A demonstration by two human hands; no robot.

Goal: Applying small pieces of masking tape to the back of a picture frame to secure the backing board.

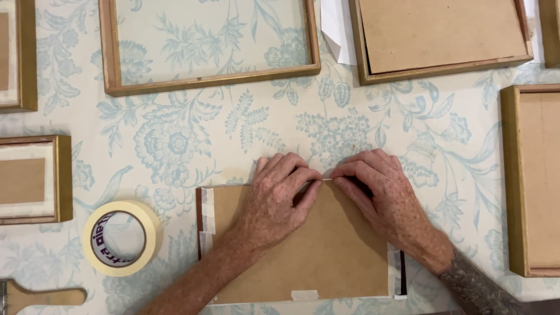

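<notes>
Left hand [273, 201] and right hand [382, 198] cover far edge of brown backing board [326, 256]; whatever fingertips pinch there too thin to tell. Board's near edge cut off by picture bottom. Brush [41, 296] near left: only handle and ferrule edge visible. Far-left frame [17, 55], far-right frame [534, 181], top frames [210, 44] all cropped by edges. White paper [337, 29] partly under frame.

No packages, labels, signs or screens in view.
</notes>
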